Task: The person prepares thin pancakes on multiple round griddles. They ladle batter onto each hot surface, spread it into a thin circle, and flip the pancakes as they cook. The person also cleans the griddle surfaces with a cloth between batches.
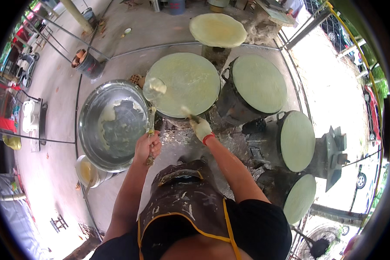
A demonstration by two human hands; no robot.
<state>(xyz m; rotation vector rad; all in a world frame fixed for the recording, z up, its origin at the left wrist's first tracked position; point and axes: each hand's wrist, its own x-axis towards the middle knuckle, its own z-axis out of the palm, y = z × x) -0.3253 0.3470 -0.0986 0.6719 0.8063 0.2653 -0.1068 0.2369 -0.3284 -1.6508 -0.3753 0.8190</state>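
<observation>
My left hand (148,148), bare, is closed around the handle of a ladle (155,88). The ladle's round metal head is over the left part of a large round griddle coated with pale green batter (185,84). In a light glove with a red band at the wrist, my right hand (201,129) grips a short tool (189,114) at the griddle's near edge. The tool's end is blurred, so its kind is unclear. Left of the griddle, a wide metal basin (117,152) holds some pale batter along its inner wall.
More batter-covered round griddles (259,83) stand on dark stoves at the right. A round pale flatbread (217,30) lies beyond the middle griddle. A white bucket (81,172) is below the basin, a bin (90,66) at the upper left, and a fan (320,247) at the lower right.
</observation>
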